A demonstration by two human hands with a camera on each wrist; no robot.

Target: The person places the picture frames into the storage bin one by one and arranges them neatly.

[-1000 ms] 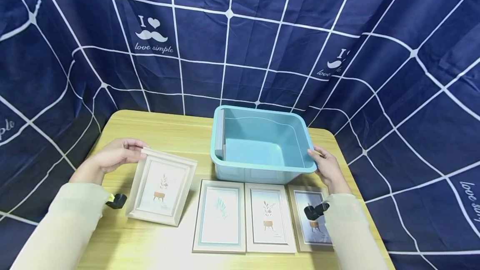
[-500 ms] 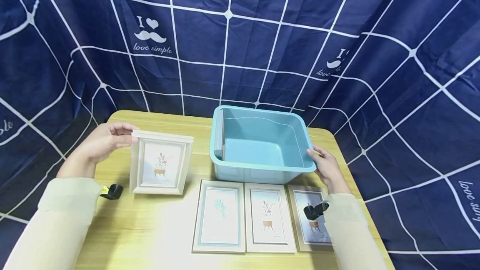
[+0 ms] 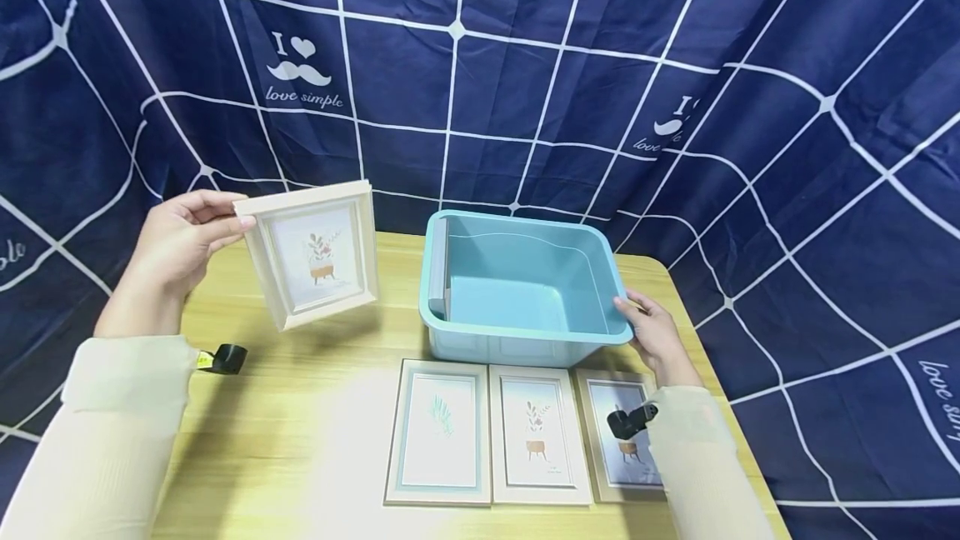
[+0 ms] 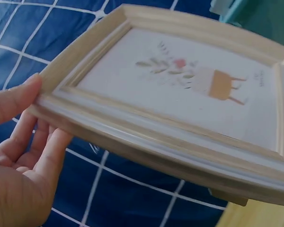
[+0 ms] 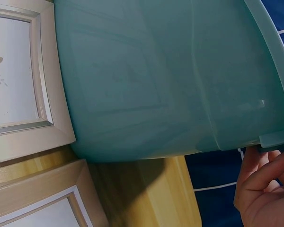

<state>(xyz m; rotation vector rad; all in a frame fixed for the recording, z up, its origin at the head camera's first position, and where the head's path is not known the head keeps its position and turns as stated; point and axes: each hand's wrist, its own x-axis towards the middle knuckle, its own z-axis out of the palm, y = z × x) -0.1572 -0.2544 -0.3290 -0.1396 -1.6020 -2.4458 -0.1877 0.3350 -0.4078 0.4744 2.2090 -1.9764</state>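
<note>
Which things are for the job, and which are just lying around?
For the job:
cream rectangular picture frame, in the left hand
light-blue plastic tub, held by the right hand
three beige rectangular frames lying beside it, probably

Just around:
yellow wooden table
navy cloth with white gridlines

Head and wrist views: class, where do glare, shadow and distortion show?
Head: white glare on the table, a soft shadow below the held frame; left wrist: the frame's edges look bowed; right wrist: dim, a dark shadow beside the tub.
</note>
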